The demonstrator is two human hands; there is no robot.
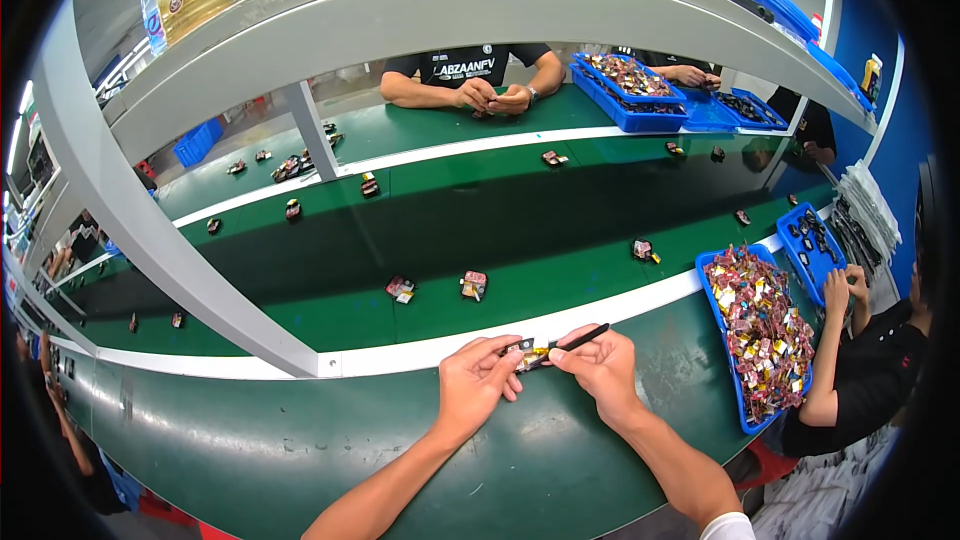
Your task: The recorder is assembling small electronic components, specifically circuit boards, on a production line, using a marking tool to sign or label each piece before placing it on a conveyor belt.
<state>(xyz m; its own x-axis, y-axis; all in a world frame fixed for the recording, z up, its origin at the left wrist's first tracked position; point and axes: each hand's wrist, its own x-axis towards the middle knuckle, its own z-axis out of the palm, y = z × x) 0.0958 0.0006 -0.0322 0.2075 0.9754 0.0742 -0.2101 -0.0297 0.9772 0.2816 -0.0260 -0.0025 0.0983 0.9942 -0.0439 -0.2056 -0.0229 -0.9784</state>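
Pinching a small gold-and-dark part (527, 353) between thumb and fingers, the left hand (478, 382) sits low in the middle of the frame, right at the white strip (420, 352) along the green conveyor belt (520, 230). Right hand (600, 365) is closed around a thin black tool (577, 339), tip touching the part. Blue tray (722, 325) of colourful pieces over at the right, another person's arm beside it.

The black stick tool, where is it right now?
In the head view, the black stick tool is pinched in the right hand, at the near edge of the green belt, its tip on the small part the left hand holds.
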